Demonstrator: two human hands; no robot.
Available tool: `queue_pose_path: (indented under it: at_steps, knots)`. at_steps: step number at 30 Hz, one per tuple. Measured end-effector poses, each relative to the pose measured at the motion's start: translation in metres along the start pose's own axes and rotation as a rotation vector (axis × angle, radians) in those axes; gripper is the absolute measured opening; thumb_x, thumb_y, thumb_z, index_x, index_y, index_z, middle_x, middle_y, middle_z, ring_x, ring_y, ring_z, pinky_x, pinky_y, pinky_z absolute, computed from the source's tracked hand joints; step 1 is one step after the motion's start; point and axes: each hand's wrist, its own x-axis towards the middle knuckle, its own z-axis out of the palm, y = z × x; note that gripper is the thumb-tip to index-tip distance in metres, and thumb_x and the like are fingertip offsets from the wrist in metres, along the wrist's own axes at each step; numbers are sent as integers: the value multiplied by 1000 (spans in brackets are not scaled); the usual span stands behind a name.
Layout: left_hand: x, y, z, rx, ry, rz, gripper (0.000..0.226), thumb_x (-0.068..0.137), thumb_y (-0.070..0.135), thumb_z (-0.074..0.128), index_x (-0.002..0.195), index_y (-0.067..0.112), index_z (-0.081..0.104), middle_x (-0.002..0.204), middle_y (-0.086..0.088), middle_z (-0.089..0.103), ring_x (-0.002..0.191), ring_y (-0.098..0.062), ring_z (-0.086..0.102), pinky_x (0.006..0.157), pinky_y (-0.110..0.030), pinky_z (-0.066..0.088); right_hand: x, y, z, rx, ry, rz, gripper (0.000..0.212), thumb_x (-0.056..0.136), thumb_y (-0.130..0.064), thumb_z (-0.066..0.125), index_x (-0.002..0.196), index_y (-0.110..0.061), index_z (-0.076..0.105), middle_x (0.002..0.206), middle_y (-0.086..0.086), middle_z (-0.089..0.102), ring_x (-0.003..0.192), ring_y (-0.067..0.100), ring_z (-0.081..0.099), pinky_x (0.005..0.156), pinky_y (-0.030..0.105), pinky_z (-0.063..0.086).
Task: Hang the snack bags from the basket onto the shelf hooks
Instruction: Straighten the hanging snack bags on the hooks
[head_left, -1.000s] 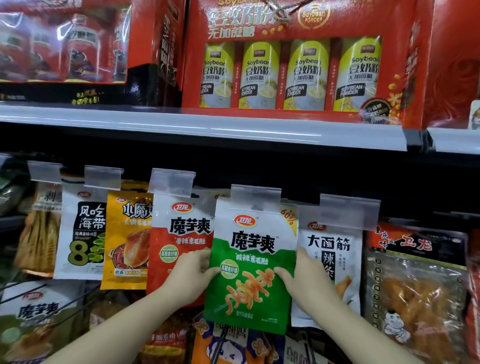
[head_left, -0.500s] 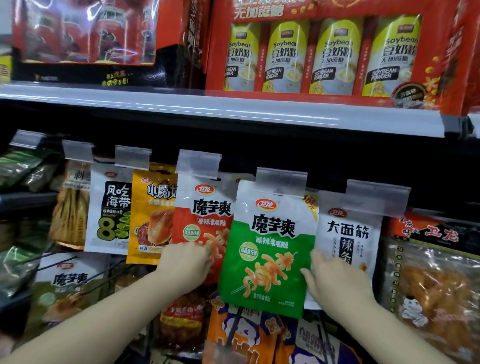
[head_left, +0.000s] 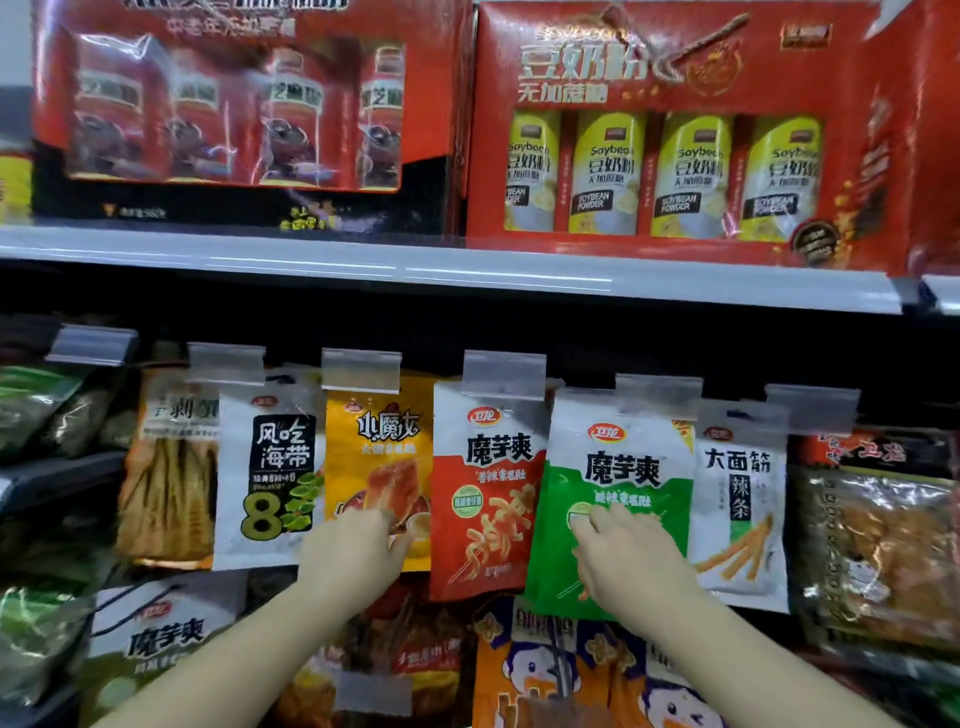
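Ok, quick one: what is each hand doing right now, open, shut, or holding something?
Left hand: open, fingers lying against the yellow snack bag, gripping nothing.
Right hand: open, fingers spread flat on the green snack bag, not gripping it.

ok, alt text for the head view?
Right hand rests flat on a hanging green snack bag; left hand touches the yellow bag. Both hang in a row of bags under a shelf of red gift boxes.
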Motion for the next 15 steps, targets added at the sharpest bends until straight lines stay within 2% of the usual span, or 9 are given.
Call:
queue_pose_path:
  at_steps: [2, 4, 5, 6, 7, 8, 13, 15]
  knots:
    - [7, 5, -1, -148, 0, 11, 40, 91, 60, 44, 93, 24, 60, 70, 8, 60, 66, -15, 56, 52, -26, 46, 7, -11, -6, 16, -39, 3, 53, 17, -29, 91, 62, -17, 66, 54, 0, 56, 46, 17, 53, 34, 29, 39]
    - [17, 14, 0, -268, -5, 23, 46, 87, 62, 50, 114, 27, 60, 92, 8, 68, 84, -14, 64, 64, -28, 53, 12, -21, -16, -39, -70, -14, 50, 32, -29, 91, 74, -16, 69, 67, 2, 60, 59, 19, 57, 45, 31, 47]
    - [23, 19, 2, -309, -8, 28, 52, 86, 62, 52, 124, 26, 57, 106, 8, 68, 95, -14, 65, 70, -29, 55, 14, -26, -21, -50, -102, -21, 46, 51, -29, 86, 91, -14, 68, 84, 7, 63, 76, 22, 60, 60, 35, 51]
    - [28, 24, 4, -359, -8, 24, 56, 86, 60, 54, 129, 24, 54, 117, 7, 66, 103, -14, 64, 77, -30, 56, 17, -31, -21, -52, -93, -30, 43, 73, -26, 74, 112, -12, 61, 106, 11, 60, 97, 26, 56, 79, 40, 49]
    - [34, 27, 6, -413, -29, 1, 58, 86, 57, 56, 132, 22, 52, 123, 6, 64, 109, -15, 62, 82, -31, 55, 19, -33, -18, -86, -96, -73, 42, 87, -22, 59, 127, -11, 51, 124, 12, 52, 114, 28, 48, 94, 42, 42]
    - [39, 29, 8, -481, -47, -23, 57, 87, 54, 57, 133, 21, 51, 126, 5, 63, 111, -16, 61, 86, -31, 54, 21, -36, -17, -71, -124, -94, 44, 93, -19, 50, 134, -9, 43, 135, 12, 45, 122, 30, 41, 100, 43, 37]
    - [59, 23, 27, -902, -151, -165, 43, 92, 37, 58, 129, 15, 57, 122, -3, 67, 107, -21, 64, 90, -38, 55, 27, -44, -5, -127, -205, -205, 50, 95, -20, 44, 142, -6, 35, 148, 15, 32, 134, 32, 28, 108, 46, 29]
    - [68, 19, 32, -1046, -174, -180, 42, 93, 33, 58, 130, 12, 57, 119, -7, 67, 104, -22, 65, 89, -41, 56, 30, -44, 3, -101, -193, -212, 48, 90, -25, 54, 134, -7, 49, 140, 13, 44, 127, 31, 39, 103, 45, 38]
